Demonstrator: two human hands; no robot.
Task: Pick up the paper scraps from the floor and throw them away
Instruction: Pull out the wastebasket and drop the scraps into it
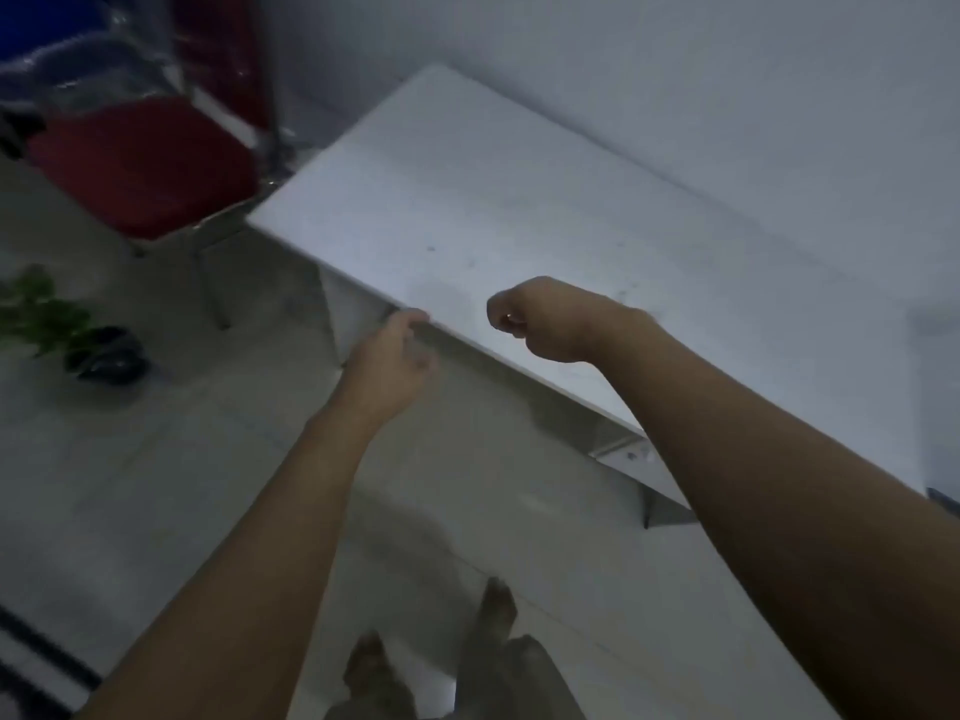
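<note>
No paper scraps show on the floor [156, 459]; the right hand [540, 319] is fisted over the desk [519, 200], contents unclear, the left hand [392, 363] loosely open; scraps likely weigh almost nothing, suiting fingertip pinches

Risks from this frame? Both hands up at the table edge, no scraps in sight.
1. The right hand is closed in a fist over the table; whether it holds scraps cannot be told, and any that are there could slip out.
2. The left hand is blurred at the table edge, so it may knock the corner.
3. Bare feet stand close to the table's metal bracket; a step forward might hit it.
</note>
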